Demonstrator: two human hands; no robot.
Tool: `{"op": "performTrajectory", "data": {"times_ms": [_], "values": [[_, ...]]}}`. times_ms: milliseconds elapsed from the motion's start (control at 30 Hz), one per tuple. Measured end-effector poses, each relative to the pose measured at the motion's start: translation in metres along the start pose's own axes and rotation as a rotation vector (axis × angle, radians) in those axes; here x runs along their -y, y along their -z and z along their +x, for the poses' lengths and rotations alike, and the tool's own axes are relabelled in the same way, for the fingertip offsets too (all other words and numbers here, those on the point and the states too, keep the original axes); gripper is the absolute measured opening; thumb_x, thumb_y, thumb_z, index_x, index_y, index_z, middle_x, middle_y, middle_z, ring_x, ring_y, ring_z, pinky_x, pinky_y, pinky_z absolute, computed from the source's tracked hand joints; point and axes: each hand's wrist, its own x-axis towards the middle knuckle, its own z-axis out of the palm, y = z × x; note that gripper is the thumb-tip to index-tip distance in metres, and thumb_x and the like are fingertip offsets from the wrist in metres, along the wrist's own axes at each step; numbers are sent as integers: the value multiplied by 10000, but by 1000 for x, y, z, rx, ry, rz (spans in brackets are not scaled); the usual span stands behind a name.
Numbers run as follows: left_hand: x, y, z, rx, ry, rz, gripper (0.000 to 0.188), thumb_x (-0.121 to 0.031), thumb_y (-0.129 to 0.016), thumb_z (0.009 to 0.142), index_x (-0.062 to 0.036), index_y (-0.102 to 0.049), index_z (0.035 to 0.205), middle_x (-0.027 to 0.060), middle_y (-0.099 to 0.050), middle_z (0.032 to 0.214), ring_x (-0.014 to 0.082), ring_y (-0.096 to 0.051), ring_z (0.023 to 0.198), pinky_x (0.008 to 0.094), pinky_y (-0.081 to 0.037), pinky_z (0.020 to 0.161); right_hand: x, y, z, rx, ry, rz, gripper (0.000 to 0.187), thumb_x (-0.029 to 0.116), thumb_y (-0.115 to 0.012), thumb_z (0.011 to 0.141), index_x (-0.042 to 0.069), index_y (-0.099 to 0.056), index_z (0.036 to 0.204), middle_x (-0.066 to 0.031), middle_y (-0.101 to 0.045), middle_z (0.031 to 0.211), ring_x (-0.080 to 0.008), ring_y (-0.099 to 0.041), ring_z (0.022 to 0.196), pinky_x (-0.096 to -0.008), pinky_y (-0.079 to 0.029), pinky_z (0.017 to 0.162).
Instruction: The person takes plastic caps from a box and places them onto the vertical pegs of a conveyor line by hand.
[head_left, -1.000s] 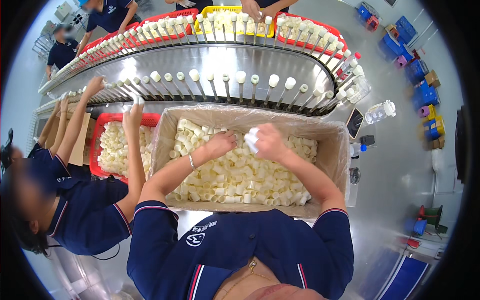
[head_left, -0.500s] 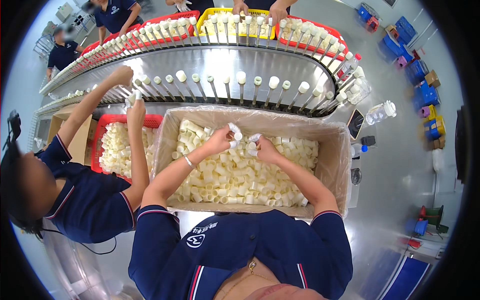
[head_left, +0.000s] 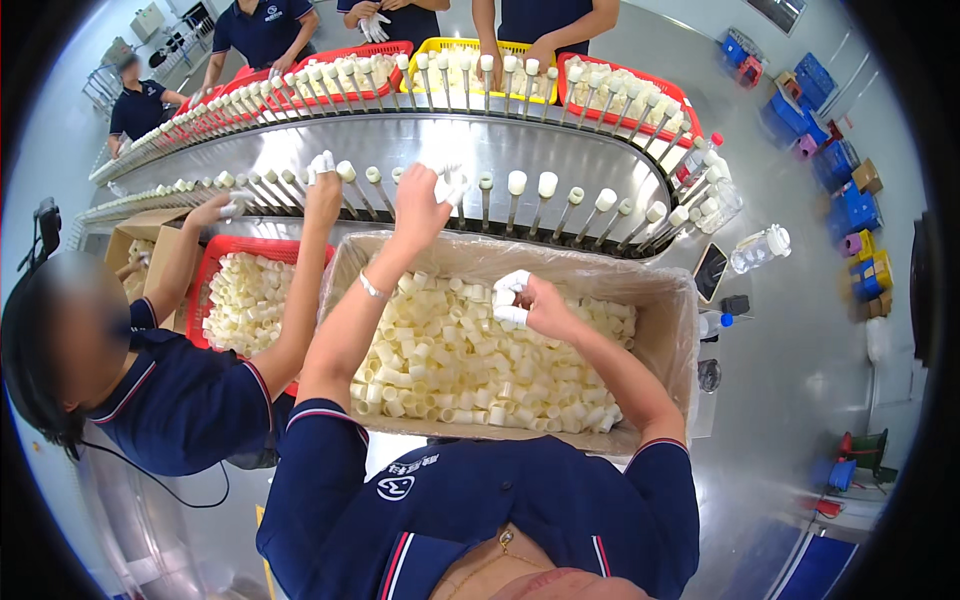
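Note:
My left hand (head_left: 425,207) reaches over the far edge of the cardboard box (head_left: 662,320) to the near row of upright metal rods. Its white-covered fingertips are smeared by motion beside a rod top, so I cannot make out what they hold. Above the box, my right hand (head_left: 538,303) has its white-covered fingers curled toward the thumb; whatever is between them does not show clearly. Short cream plastic sleeves (head_left: 465,350) fill the plastic-lined box in a loose heap. Several rods carry white caps (head_left: 547,184) on top.
At my left a co-worker (head_left: 180,400) reaches to the same rods over a red basket (head_left: 318,258) of sleeves. Beyond the oval metal conveyor (head_left: 390,143), other people stand by red and yellow baskets (head_left: 408,70). A phone (head_left: 711,272) and a clear jug (head_left: 762,250) are at the right.
My left hand has moved from above the box, forward and left to the rods. My right hand stays over the box, slightly shifted. The co-worker's hands have moved along the rods.

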Motion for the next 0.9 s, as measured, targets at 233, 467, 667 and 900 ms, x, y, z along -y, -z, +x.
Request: {"op": "performTrajectory", "data": {"times_ms": [233, 467, 667, 900], "values": [[5, -40, 47, 496, -31, 399, 195, -130, -688, 713, -132, -655, 905, 69, -662, 829, 263, -593, 945, 552, -316, 994, 52, 44, 28, -385, 165, -280, 349, 166, -702, 806, 67, -574, 1115, -19, -629, 750, -94, -554, 633, -271, -455, 595], [-28, -55, 23, 194, -340, 357, 332, -156, -711, 708, -102, -640, 1028, 81, -629, 1031, 317, -584, 936, 572, -317, 980, 78, 88, 83, -617, 26, -1116, 226, 103, -628, 751, 43, -568, 961, -159, -663, 801, -363, -640, 795, -437, -485, 679], [-24, -45, -67, 285, -700, 82, 302, -67, -628, 675, -61, -636, 976, 77, -583, 1076, 262, -527, 983, 387, -466, 777, 73, 106, 72, -630, -25, -1265, 180, 108, -623, 742, 20, -548, 880, -179, -643, 719, -368, -641, 702, -471, -489, 592], [23, -71, -158, 1179, -197, 423, 247, -27, -596, 676, -32, -649, 918, 141, -603, 1051, 301, -569, 1028, 365, -509, 799, 23, 57, 20, -511, 505, -1257, 189, 218, -662, 794, 87, -639, 929, -73, -612, 634, -290, -611, 544, -405, -474, 502]]}}
